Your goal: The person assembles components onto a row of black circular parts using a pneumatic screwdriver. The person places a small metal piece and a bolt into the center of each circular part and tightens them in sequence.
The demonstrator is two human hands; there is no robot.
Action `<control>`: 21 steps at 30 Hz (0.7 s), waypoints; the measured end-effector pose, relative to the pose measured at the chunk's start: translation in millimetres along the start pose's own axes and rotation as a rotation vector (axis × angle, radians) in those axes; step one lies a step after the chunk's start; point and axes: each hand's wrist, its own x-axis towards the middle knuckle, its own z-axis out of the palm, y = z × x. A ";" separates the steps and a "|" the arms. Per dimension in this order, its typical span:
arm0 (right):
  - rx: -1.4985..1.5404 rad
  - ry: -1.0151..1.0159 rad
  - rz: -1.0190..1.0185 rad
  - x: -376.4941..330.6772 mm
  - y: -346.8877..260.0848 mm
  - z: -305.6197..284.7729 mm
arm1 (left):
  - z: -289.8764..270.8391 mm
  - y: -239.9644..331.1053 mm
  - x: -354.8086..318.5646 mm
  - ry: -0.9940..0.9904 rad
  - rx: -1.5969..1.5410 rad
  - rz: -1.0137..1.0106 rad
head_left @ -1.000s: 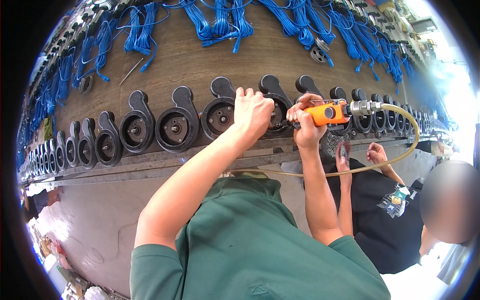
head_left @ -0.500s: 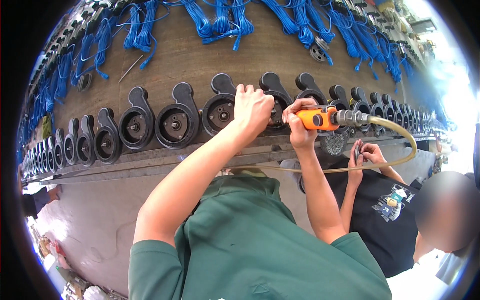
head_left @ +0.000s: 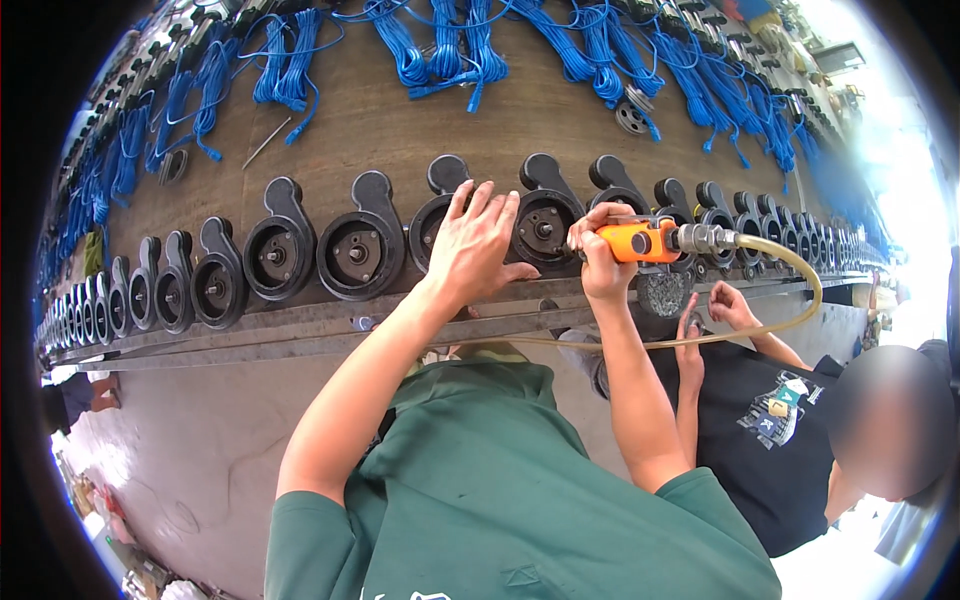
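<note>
Midway, seemingly: left hand [head_left: 472,245] spread flat on a black round housing [head_left: 438,225], right hand [head_left: 598,262] clenched round the orange air tool [head_left: 640,241] at the neighbouring housing [head_left: 543,227]; row of housings [head_left: 280,255] leftward apparently pending.

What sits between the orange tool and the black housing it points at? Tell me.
Nothing visible. The orange tool in the right hand reaches the black housing directly; the left hand rests on that housing's left edge, beside the tool's path.
</note>
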 end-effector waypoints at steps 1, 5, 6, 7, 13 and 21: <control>-0.048 0.003 0.001 1.5 -2.0 0.5 | -0.6 -0.1 -0.2 0.003 -0.004 0.002; -0.024 0.042 -0.024 15.1 -14.4 18.2 | 0.1 -0.4 -0.2 0.024 -0.007 0.010; -0.015 0.035 -0.041 18.3 -9.9 21.2 | 0.4 0.1 0.2 0.032 -0.007 0.016; -0.006 0.028 -0.059 21.9 -5.2 24.1 | 0.2 0.6 0.0 0.029 -0.013 0.017; 0.061 0.048 -0.055 23.9 13.9 35.1 | -0.4 -0.6 0.0 0.035 -0.034 0.018; 0.049 0.045 -0.034 25.2 22.2 32.1 | 0.9 -1.8 0.6 0.011 -0.027 0.009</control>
